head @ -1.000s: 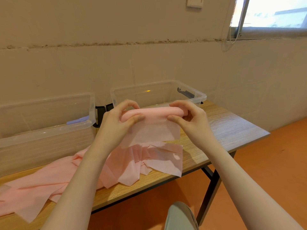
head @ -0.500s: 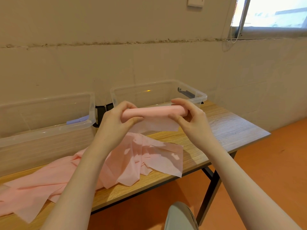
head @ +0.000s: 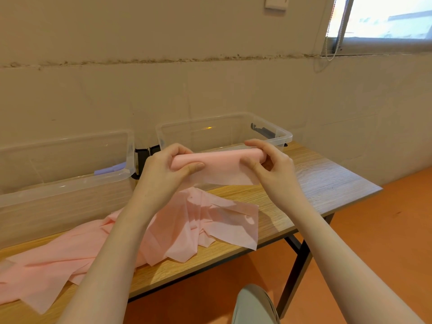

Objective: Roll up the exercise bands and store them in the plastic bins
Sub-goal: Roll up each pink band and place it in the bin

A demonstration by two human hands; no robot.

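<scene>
Rolling a pink exercise band (head: 217,160) in mid-air above the far edge of the table (head: 327,183), just in front of the right-hand plastic bin (head: 284,136). Gripping the roll's left end with the left hand (head: 163,167), thumb pressing across the front and fingers curling over the top; pinching the right end with the right hand (head: 271,164) in the same way. Hanging below the roll, only a short flap of band, its lower edge clear of the tabletop.

Shortening fast against a second ago, when the loose tail was reaching down almost to the heap; now taking up nearly all of it, with the hands keeping much the same place. Judging from that, nearing the last turns of this band, with the drop into a bin next.

Lying spread along the near edge and toward the near-left corner, a loose heap of pink bands (head: 93,253), unmoved and waiting to be rolled. Standing along the far-left edge, the left-hand plastic bin (head: 70,183), showing something pale purple (head: 109,169) inside. Showing at the bottom of the view, a knee (head: 254,305).
</scene>
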